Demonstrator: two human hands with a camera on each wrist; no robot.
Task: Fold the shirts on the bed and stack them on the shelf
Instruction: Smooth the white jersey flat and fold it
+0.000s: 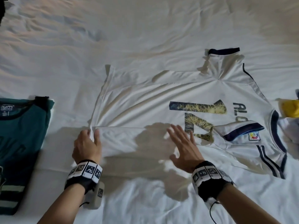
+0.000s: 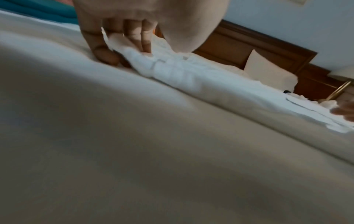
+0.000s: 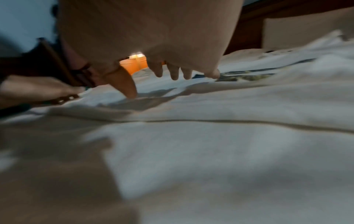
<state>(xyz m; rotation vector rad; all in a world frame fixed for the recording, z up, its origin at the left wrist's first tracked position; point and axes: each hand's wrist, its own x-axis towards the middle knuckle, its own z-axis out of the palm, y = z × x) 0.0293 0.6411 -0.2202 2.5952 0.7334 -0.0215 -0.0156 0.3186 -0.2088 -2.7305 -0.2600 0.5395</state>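
A white football shirt (image 1: 161, 102) with a dark number and navy trim lies spread on the bed, its near side folded over towards the middle. My left hand (image 1: 90, 139) pinches the folded hem corner at the shirt's left end; the left wrist view shows white cloth (image 2: 138, 56) caught between thumb and fingers (image 2: 103, 56). My right hand (image 1: 182, 143) hovers flat over the folded strip with fingers spread, its thumb tip (image 3: 128, 91) close to the cloth. A folded teal shirt (image 1: 21, 143) lies at the left.
The white bedsheet (image 1: 113, 38) is rumpled beyond the shirt. A yellow and white garment (image 1: 291, 113) lies at the right edge. A wooden headboard (image 2: 249, 45) and a pillow (image 2: 268, 72) show in the left wrist view.
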